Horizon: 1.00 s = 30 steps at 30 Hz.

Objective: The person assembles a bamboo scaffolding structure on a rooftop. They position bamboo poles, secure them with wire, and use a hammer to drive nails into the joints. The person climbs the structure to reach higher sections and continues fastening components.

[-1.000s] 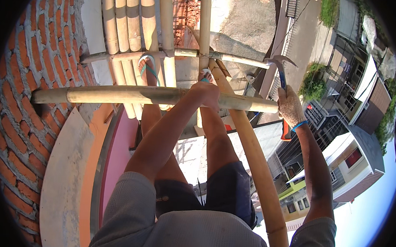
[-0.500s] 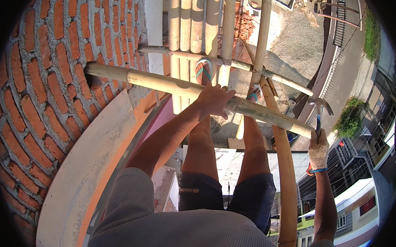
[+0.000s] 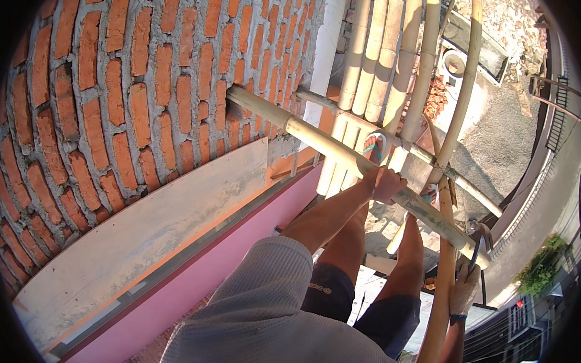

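Note:
A thick bamboo pole (image 3: 324,143) slants across in front of me, its far-left end set in a gap in the brick wall. My bare left hand (image 3: 386,184) is closed around it near the middle, above my legs. At the right, my right hand (image 3: 465,291), in a pale knitted glove, grips a claw hammer (image 3: 477,245) by its handle. The hammer's head is beside the pole's right end; whether they touch I cannot tell. Sandals on my feet rest on or by the bamboo poles below.
The brick wall (image 3: 145,97) rises at left, above a plastered ledge (image 3: 173,205) and a pink wall (image 3: 235,260). Several bamboo poles (image 3: 380,55) form a platform, with a crosswise pole (image 3: 478,193) beneath. An upright bamboo (image 3: 443,285) stands between my arms. Far below lie gravel and a road.
My view has swung left, so the scene sits further right and shows more wall. My left hand's fingers have curled round the pole. The hammer stays close to the pole's right end.

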Available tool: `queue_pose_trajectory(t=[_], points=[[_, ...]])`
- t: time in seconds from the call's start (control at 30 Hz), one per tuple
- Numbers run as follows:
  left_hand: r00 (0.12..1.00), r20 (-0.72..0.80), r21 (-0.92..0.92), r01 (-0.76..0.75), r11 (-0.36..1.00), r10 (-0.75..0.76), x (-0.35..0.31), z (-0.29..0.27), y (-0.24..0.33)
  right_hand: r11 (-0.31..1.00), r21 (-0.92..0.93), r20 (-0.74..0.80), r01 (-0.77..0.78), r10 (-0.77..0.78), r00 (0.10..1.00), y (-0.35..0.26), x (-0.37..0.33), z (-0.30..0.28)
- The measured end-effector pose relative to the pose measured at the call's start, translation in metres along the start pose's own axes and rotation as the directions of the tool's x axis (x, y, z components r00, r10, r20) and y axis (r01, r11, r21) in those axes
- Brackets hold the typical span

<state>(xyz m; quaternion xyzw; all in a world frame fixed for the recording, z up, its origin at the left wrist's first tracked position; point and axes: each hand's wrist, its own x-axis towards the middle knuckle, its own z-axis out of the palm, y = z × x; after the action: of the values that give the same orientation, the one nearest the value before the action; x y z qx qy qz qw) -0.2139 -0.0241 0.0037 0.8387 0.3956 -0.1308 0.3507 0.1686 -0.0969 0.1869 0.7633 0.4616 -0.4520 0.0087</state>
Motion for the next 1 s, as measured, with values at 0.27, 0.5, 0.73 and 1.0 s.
queue_pose_trajectory(t=[0.27, 0.5, 0.73, 1.0], points=[[0.998, 0.055, -0.001, 0.021, 1.000, -0.021, 0.000, 0.001, 0.001, 0.997, -0.061, -0.070, 0.040, -0.044, 0.997, -0.012, -0.002, 0.000], [1.000, -0.018, 0.008, -0.015, 1.000, 0.015, 0.003, 0.012, -0.002, 0.992, -0.119, -0.060, 0.039, -0.046, 0.997, -0.025, -0.004, -0.007], [1.000, 0.010, -0.019, -0.024, 1.000, 0.024, 0.001, 0.015, -0.003, 0.985, -0.102, -0.117, 0.136, -0.148, 0.982, -0.025, -0.005, -0.006], [0.997, -0.062, 0.044, -0.032, 0.999, 0.035, -0.004, 0.007, 0.000, 0.975, -0.177, -0.098, 0.132, -0.151, 0.984, -0.017, -0.002, -0.007]])
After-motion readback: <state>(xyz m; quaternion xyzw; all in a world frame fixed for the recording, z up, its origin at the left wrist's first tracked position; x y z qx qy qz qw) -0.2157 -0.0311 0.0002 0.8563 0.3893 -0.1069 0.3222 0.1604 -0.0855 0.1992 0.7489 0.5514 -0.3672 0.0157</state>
